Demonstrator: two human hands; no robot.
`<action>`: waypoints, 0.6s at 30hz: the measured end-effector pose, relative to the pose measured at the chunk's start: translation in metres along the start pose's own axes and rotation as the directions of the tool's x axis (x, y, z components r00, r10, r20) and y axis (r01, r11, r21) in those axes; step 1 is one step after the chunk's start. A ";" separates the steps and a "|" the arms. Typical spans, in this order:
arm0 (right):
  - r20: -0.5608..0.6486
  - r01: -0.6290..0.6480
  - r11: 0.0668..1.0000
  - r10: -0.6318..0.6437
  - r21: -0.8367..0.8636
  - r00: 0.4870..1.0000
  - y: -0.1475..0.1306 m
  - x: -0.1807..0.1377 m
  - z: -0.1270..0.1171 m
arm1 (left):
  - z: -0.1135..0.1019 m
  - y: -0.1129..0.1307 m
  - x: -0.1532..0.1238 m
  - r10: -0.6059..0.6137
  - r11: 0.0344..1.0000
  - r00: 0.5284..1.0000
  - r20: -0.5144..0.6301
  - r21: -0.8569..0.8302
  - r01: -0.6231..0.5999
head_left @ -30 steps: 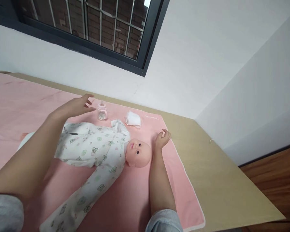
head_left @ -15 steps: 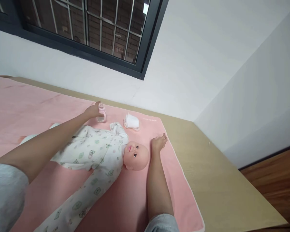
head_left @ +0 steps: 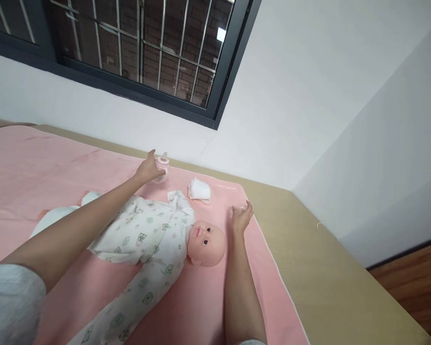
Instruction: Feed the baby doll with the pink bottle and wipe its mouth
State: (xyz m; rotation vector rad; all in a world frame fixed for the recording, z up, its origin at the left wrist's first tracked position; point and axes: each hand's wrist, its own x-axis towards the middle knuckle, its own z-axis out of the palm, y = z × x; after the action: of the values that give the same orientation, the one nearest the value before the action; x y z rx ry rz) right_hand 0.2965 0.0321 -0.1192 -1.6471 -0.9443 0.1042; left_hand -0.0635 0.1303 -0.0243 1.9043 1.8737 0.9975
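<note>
A baby doll in a white printed sleepsuit lies on its back on a pink mat, head toward the right. My left hand reaches across the doll and is wrapped round a small pink baby bottle beside the wall. My right hand rests just right of the doll's head, near the mat's far right corner, fingers loosely apart and holding nothing.
A folded white cloth lies on the mat right of the bottle. The mat covers a tan table set against a white wall under a barred window. Wooden floor shows at the right.
My left hand moved from above the doll's chest to the bottle and closed on it. My right hand stayed beside the doll's head. The view shifted slightly.
</note>
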 end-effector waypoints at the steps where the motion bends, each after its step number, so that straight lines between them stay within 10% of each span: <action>1: 0.000 -0.003 0.999 0.003 0.051 1.000 -0.009 0.002 -0.003 | -0.004 0.008 -0.007 0.042 0.997 0.998 -0.036 -0.068 -0.044; 9: 0.101 0.122 0.839 -0.205 0.530 0.974 -0.110 -0.011 -0.029 | -0.009 0.070 -0.084 0.277 0.902 0.949 -0.150 -0.301 -0.310; 18: 0.207 0.149 0.704 -0.394 0.694 0.896 -0.180 -0.079 -0.036 | -0.001 0.095 -0.143 0.463 0.863 0.877 -0.127 -0.163 -0.479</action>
State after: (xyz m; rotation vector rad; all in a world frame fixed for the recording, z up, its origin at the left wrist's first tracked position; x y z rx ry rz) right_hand 0.1695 -0.0452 0.0141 -0.8093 -1.2332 0.4844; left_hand 0.0199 -0.0176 -0.0013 2.2816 1.3036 1.3626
